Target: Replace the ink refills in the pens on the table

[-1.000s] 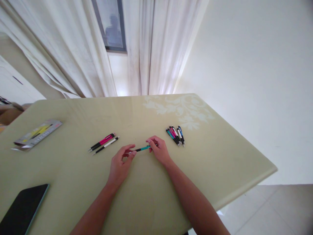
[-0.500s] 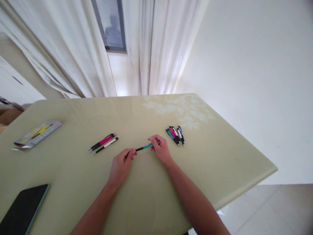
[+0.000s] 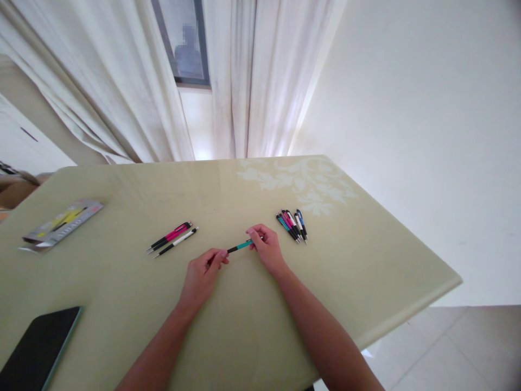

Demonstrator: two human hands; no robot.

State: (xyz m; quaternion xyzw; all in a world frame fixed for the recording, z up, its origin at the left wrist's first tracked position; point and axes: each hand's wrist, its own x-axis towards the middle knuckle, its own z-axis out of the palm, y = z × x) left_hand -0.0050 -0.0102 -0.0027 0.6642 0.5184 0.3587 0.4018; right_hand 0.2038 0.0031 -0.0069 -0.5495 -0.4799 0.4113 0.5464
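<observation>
Over the middle of a pale green table (image 3: 122, 282), both my hands hold one teal and black mechanical pencil (image 3: 240, 247). My right hand (image 3: 264, 248) pinches its teal end. My left hand (image 3: 202, 275) has its fingers closed at the pencil's black tip end; whether anything small is between them I cannot see. Two pencils, one pink and one white (image 3: 173, 238), lie to the left of my hands. A bunch of several coloured pencils (image 3: 292, 225) lies just right of my right hand.
A flat grey and yellow package (image 3: 61, 222) lies at the table's far left. A dark phone (image 3: 35, 350) rests at the near left corner. White curtains (image 3: 122, 81) and a window hang behind the table. The table's right edge drops to a tiled floor (image 3: 448, 347).
My left hand's fingers have closed and slipped a little down toward me at the pencil's tip. My right hand has tilted the pencil slightly. The other things have stayed put.
</observation>
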